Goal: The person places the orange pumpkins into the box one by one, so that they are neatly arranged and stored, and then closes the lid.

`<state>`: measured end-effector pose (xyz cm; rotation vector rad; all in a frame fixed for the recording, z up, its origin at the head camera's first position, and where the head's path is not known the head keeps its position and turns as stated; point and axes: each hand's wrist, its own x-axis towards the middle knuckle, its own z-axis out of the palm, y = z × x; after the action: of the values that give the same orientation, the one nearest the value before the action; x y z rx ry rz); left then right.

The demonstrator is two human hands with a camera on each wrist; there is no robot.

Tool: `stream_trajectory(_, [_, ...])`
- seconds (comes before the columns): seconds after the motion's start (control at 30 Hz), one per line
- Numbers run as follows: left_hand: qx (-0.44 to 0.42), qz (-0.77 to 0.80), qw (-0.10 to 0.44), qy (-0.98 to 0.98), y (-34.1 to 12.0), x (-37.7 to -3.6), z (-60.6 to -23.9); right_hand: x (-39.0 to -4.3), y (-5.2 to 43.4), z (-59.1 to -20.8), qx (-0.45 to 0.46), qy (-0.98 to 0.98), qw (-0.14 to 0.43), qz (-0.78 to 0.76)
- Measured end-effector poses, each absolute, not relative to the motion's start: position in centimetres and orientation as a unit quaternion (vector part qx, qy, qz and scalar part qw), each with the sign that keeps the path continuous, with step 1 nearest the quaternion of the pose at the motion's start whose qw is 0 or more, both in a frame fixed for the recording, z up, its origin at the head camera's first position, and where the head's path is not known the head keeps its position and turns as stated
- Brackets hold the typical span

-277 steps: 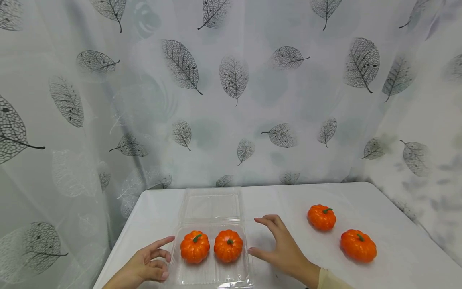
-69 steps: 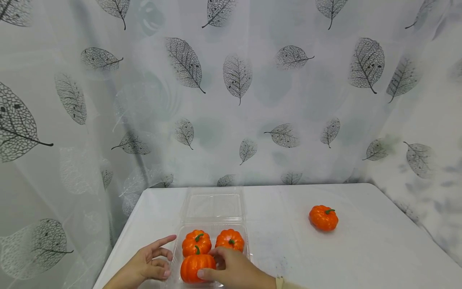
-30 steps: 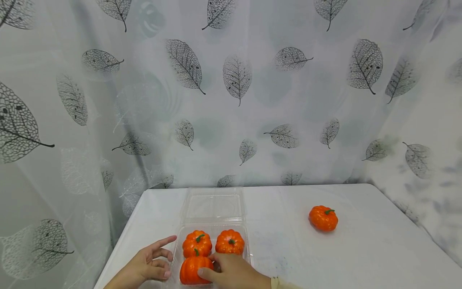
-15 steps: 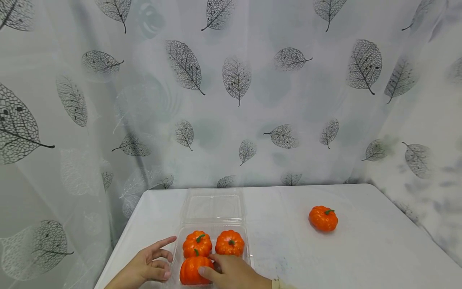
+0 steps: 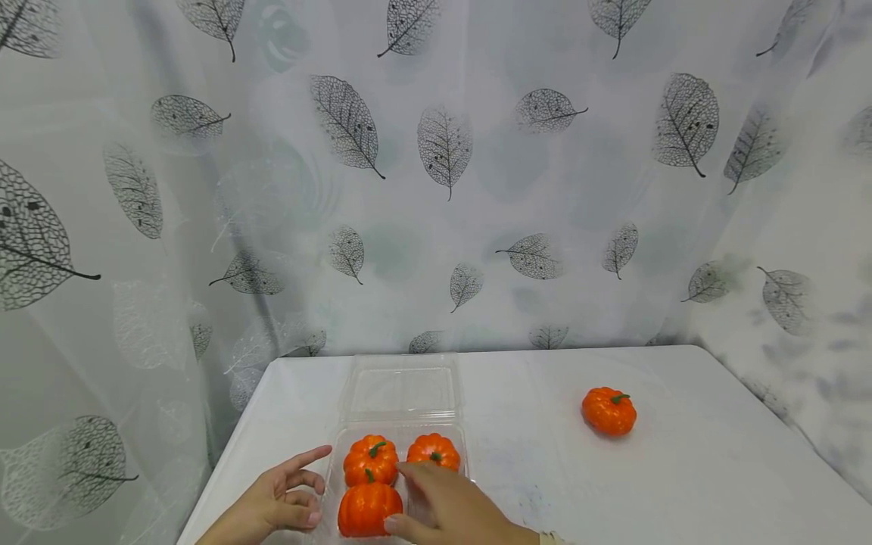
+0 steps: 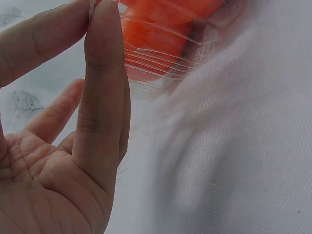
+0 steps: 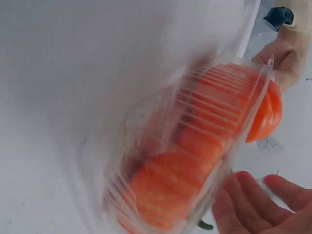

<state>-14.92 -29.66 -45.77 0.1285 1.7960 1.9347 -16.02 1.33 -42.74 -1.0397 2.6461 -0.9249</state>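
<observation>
Your left hand steadies the left wall of the clear container near the desk's front left corner, its grip loose with fingers relaxed. Your right hand hovers with fingers spread over the three pumpkins inside. A fourth pumpkin sits well apart toward the right edge.
</observation>
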Motion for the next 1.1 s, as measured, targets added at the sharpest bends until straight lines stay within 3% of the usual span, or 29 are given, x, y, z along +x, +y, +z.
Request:
stream_trajectory(0.23, [0.056, 0.706, 0.247, 0.661, -29.8, -14.9, -45.8, -16.2, 2.6, -41.2, -0.402, 0.844, -0.019, -0.354])
stream_trajectory(0.43, [0.060, 0.701, 0.246, 0.667, -29.8, -14.8, -45.8, -17.0, 4.2, -40.4, -0.441, 0.809, -0.136, -0.363])
stream_trajectory(0.67, [0.040, 0.693, 0.243, 0.678, -29.7, -14.8, -45.9, -19.3, 7.2, -40.3, -0.411, 0.801, -0.256, -0.351])
stream_trajectory(0.87, [0.017, 0.689, 0.247, 0.681, -29.7, -14.7, -45.8, -21.8, 10.6, -40.6, -0.359, 0.809, -0.299, -0.357])
stream_trajectory(1.1, [0.006, 0.682, 0.247, 0.688, -29.5, -14.7, -45.8, -23.7, 14.5, -41.7, -0.271, 0.838, -0.297, -0.369])
